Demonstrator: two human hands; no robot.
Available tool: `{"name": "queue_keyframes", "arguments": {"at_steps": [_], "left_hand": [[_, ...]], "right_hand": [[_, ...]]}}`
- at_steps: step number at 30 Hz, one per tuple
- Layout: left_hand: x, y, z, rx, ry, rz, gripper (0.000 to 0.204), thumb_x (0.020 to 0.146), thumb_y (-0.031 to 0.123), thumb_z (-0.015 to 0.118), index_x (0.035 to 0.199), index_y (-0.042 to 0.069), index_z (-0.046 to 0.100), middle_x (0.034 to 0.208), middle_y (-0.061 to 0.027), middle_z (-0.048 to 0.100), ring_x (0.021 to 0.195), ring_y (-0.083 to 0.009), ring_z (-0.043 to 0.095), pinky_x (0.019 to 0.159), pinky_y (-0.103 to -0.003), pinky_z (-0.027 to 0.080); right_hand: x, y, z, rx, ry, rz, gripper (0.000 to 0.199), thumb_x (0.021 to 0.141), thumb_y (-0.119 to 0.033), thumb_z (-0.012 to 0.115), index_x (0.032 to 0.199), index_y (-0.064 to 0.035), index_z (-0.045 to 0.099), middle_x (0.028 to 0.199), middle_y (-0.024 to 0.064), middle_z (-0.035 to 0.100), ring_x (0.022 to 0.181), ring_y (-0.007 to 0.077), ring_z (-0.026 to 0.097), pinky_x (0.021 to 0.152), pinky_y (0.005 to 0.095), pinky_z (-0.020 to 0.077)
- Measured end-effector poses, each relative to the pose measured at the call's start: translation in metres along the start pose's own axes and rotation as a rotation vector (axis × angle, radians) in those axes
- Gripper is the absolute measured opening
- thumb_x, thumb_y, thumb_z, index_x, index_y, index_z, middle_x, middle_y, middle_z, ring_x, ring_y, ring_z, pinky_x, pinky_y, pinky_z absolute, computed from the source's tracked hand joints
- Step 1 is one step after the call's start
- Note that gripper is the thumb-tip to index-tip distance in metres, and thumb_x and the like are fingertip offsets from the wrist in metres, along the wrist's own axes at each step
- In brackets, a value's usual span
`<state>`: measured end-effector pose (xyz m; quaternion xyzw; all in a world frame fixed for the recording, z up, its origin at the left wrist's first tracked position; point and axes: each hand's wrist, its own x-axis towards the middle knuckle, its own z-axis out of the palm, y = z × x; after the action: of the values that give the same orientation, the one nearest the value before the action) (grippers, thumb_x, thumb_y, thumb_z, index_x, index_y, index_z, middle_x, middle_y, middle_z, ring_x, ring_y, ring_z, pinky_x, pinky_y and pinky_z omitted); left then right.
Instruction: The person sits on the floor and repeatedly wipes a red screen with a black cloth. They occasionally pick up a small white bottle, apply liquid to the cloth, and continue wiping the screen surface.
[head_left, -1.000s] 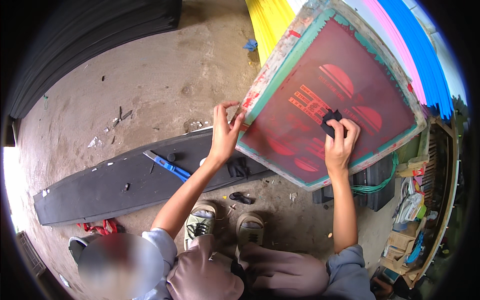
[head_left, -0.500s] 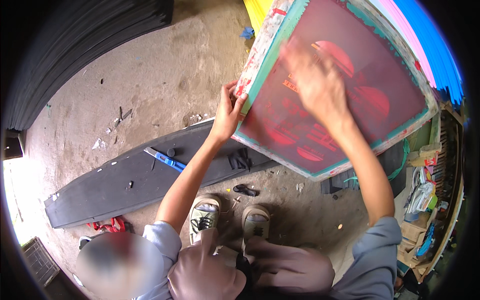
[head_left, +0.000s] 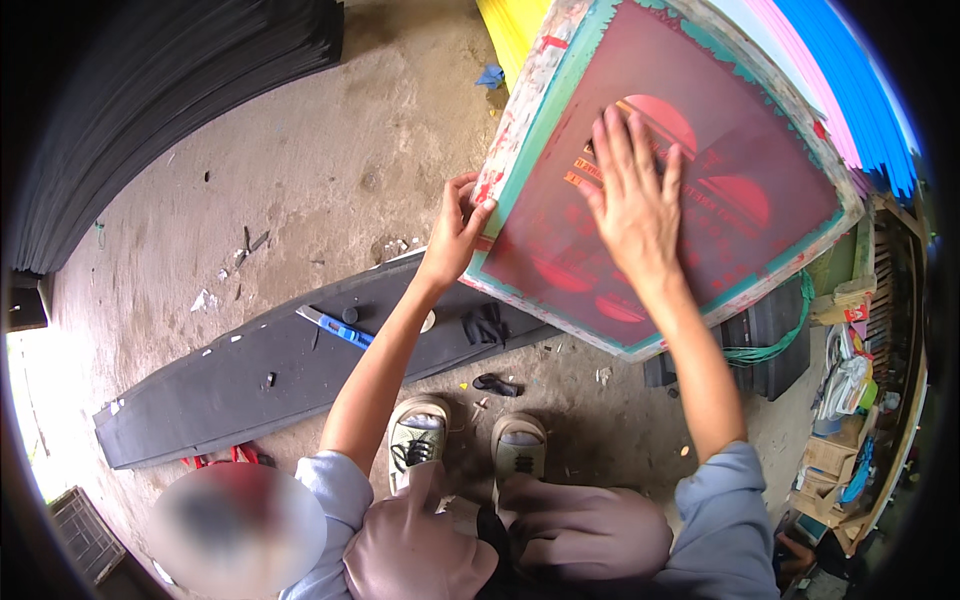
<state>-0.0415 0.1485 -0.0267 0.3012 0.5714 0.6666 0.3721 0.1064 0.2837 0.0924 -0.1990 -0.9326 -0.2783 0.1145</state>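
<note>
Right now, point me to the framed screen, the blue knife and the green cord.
Framed screen (head_left: 705, 228): head view, on the reddish mesh, right of its middle.
Blue knife (head_left: 343, 329): head view, on the handle.
Green cord (head_left: 754, 354): head view, on its lower strands.

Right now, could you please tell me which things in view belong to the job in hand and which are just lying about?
Job:
screen
left hand, gripping it
right hand, flat on it

Apparently lying about:
cutter, on the black sheet
black scrap, same sheet
blue scrap, on floor
</note>
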Motion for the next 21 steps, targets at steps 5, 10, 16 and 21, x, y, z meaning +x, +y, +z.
{"name": "queue_keyframes", "arguments": {"at_steps": [5,10,16,21], "left_hand": [[0.0,-0.002,0.005,-0.035,-0.013,0.028,0.043,0.095,0.019,0.048,0.128,0.003,0.026,0.122,-0.0143,0.049,0.1,-0.0178,0.053,0.065,-0.031,0.056],[-0.003,0.0,-0.001,0.036,-0.011,0.021,0.042,0.096,0.018,0.048,0.129,0.003,0.027,0.103,-0.0129,0.055,0.089,-0.0154,0.056,0.066,-0.029,0.055],[0.001,-0.005,0.0,0.101,-0.031,0.029,0.042,0.096,0.016,0.046,0.13,0.003,0.027,0.104,-0.0132,0.054,0.085,-0.0148,0.057,0.065,-0.029,0.055],[-0.007,-0.008,-0.002,0.152,0.031,0.038,0.045,0.097,0.017,0.044,0.134,0.004,0.022,0.097,-0.0101,0.048,0.081,-0.0134,0.054,0.063,-0.027,0.054]], "right_hand": [[-0.071,-0.009,0.029,-0.096,-0.124,-0.333,0.067,0.087,-0.05,0.044,0.144,-0.0192,0.025,0.152,-0.0036,0.017,0.141,0.0146,0.01,0.113,0.0486,0.0044],[-0.018,0.029,0.003,-0.054,0.002,0.018,0.069,0.088,-0.052,0.043,0.145,-0.0178,0.023,0.151,-0.0038,0.019,0.14,0.0174,0.013,0.111,0.0539,0.008],[-0.089,0.006,0.033,-0.07,-0.167,-0.222,0.076,0.086,-0.061,0.035,0.146,-0.019,0.016,0.154,-0.0002,0.007,0.142,0.0199,0.002,0.112,0.0506,0.0024],[-0.074,0.052,0.011,-0.109,-0.07,-0.076,0.079,0.084,-0.063,0.036,0.146,-0.0203,0.015,0.153,-0.0018,0.008,0.142,0.0189,0.004,0.111,0.0563,0.0024]]}}
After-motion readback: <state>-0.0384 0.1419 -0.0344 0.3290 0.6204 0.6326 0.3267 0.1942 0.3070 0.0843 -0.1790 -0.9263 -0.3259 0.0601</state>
